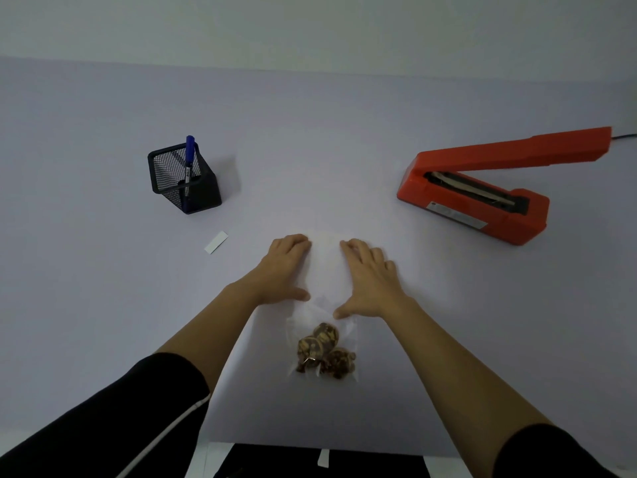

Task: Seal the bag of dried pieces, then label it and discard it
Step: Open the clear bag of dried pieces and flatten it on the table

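Clear plastic bag [324,298] runs lengthwise away from us, left hand [286,267] and right hand [370,281] pressing it flat-fingered, sealer [472,201] nearer the right.

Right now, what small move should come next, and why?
Probably grip the clear plastic bag at its far end and carry it to the red heat sealer, whose arm stands raised. The left hand and right hand lie flat on it; the brown dried pieces sit at its near end.

Clear bag [325,270] flat, dried pieces [324,351] at near end
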